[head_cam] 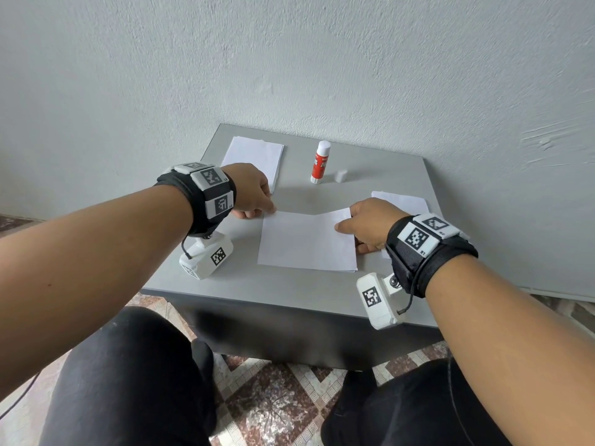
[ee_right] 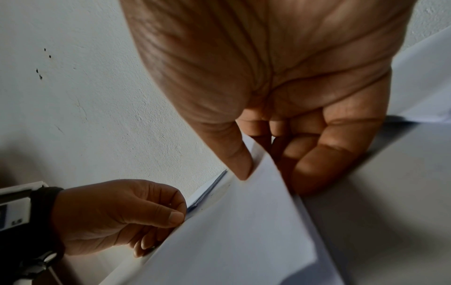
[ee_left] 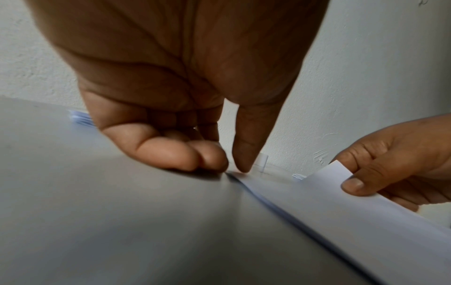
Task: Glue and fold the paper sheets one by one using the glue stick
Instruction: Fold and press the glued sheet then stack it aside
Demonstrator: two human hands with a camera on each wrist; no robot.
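Note:
A white paper sheet (head_cam: 307,241) lies in the middle of the grey table (head_cam: 289,283), its far edge lifted and sagging. My left hand (head_cam: 254,201) pinches the far-left corner of the sheet (ee_left: 317,202) between thumb and fingers, low against the table. My right hand (head_cam: 360,225) pinches the far-right corner of the sheet (ee_right: 244,221), thumb on top, and holds it raised. The red glue stick (head_cam: 319,162) stands upright and uncapped near the wall, with its white cap (head_cam: 340,176) beside it.
A stack of white sheets (head_cam: 252,159) lies at the far left of the table. Another white pile (head_cam: 401,202) lies at the right, partly behind my right hand. A pale wall rises just behind the table. The table's front edge is near my knees.

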